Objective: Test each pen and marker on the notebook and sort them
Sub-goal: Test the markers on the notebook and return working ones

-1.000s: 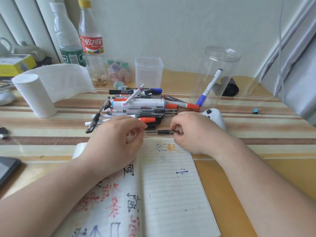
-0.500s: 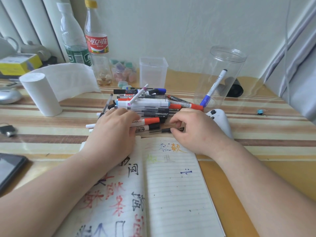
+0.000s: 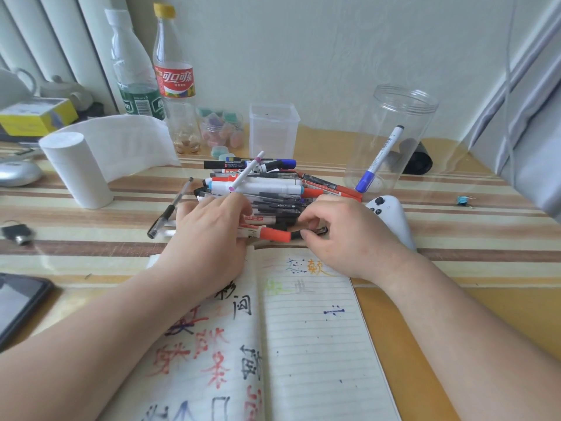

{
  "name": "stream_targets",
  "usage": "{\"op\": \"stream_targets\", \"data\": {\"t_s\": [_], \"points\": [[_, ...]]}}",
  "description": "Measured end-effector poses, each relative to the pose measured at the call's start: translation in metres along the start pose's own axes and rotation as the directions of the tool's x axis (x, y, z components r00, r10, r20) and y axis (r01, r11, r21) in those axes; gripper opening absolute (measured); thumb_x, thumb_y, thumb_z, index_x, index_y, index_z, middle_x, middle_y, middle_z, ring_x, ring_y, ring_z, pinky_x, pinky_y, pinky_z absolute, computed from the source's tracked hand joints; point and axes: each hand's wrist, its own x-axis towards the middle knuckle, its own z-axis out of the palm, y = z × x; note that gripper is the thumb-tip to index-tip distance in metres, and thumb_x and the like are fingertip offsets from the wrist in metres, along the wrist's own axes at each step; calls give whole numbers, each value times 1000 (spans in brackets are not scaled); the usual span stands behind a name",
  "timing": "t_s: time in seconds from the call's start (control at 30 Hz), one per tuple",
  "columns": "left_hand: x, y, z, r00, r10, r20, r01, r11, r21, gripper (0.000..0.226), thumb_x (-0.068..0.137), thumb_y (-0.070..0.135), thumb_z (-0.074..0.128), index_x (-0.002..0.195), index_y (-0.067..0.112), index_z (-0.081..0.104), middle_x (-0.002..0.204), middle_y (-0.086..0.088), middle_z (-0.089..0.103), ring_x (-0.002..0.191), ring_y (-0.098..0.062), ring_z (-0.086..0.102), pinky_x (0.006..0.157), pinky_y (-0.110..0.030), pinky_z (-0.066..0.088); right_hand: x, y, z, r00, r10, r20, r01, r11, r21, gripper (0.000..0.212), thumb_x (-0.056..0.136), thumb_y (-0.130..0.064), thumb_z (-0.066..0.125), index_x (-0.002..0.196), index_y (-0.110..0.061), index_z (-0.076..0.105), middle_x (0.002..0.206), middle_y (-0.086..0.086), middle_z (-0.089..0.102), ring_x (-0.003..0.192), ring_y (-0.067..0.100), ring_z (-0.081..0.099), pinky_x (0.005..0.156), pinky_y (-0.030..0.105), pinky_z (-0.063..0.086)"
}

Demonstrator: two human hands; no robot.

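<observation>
Pens point(image 3: 267, 189): big pile on worktop point(image 3: 470, 238), at 12 o'clock of notebook point(image 3: 309, 344).
L hand point(image 3: 209, 238): lies on pile's near left side, fingers over the pens; can't tell if it holds one.
R hand point(image 3: 346, 238): pinches thin black pen point(image 3: 318, 230) at pile's near edge.
Red-cap marker point(image 3: 273, 234): btwn the hands, pokes out from under L hand.
Jar point(image 3: 403, 123): clear, upright, at 2 o'clock of pile; blue-cap marker point(image 3: 379, 159) leans inside.
Notebook: open, w/ colored scribbles.

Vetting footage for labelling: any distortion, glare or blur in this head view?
Head view: wide-angle bending tilts the bottles and clear jar outward; soft daylight, faint shadows; sheen on the glossy table; the right hand pinching a black pen looks slightly soft; notebook ink reads sharp.
</observation>
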Motion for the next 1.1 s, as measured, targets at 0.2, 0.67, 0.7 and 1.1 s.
{"op": "stream_targets", "data": {"t_s": [0.2,0.67,0.7,1.1], "points": [[0,5,-4,909,202,-365,-236,971,-49,16,90,34,70,101,23,75,103,0,55,93,-27,48,85,-42,35,-4,-7,-7,997,-3,-79,13,991,136,17,83,-14,78,98,-21,74,76,-12,63,68,-7,53,62,7,36],[-13,19,-19,856,383,-346,-510,728,-458,18,87,9,75,104,4,72,98,-1,75,89,-13,71,81,-22,53,-10,-22,-18,944,20,330,-330,92,939,28,88,-12,58,117,-8,61,71,14,53,49,18,39,39,19,20],[-13,18,-18,855,392,-339,-514,721,-463,19,87,10,76,104,4,71,97,-2,74,88,-15,70,80,-24,52,-10,-24,-17,953,40,301,-304,147,941,16,86,-9,63,102,-8,64,64,11,48,45,15,36,40,18,18],[-9,15,3,912,410,-23,-378,817,-436,12,103,19,47,109,16,57,90,22,48,87,7,49,77,-9,36,-20,-38,-15,998,54,23,-52,623,781,6,90,-13,71,86,-12,68,56,-10,59,48,5,50,50,17,38]]}}
